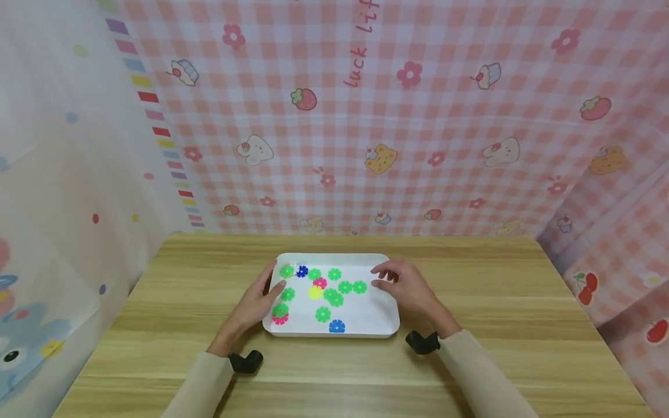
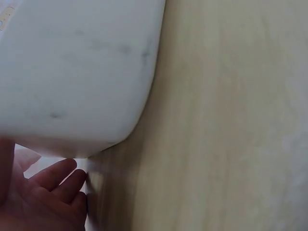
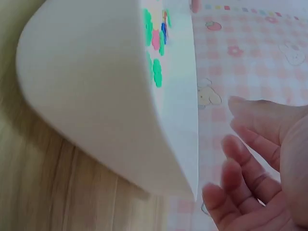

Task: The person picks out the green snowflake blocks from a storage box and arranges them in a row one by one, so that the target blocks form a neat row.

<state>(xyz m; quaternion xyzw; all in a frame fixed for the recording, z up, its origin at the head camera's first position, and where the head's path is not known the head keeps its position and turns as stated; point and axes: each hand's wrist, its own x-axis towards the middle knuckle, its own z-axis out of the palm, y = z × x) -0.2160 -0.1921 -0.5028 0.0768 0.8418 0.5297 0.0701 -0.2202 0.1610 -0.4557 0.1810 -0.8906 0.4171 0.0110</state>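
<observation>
A white rectangular tray (image 1: pixel 366 319) stands on the table, holding several flat notched snowflake discs. Most are green (image 1: pixel 334 274); others are pink (image 1: pixel 320 283), yellow (image 1: pixel 316 292), dark blue (image 1: pixel 302 271) and lighter blue (image 1: pixel 337 327). My left hand (image 1: pixel 261 302) holds the tray's left side, thumb over the rim and fingers along the outer wall. In the left wrist view those fingers (image 2: pixel 62 178) show at the tray's lower edge. My right hand (image 1: pixel 410 287) hovers by the right rim, fingers loosely bent with nothing between them; the right wrist view shows a gap between fingertips and tray (image 3: pixel 86 96).
The wooden table (image 1: pixel 496 302) extends to both sides of the tray and in front of it. Behind it hangs a pink checked cloth (image 1: pixel 340 128), with a pale patterned cloth (image 1: pixel 68 174) on the left. Black wrist-worn devices (image 1: pixel 422 342) sit at both wrists.
</observation>
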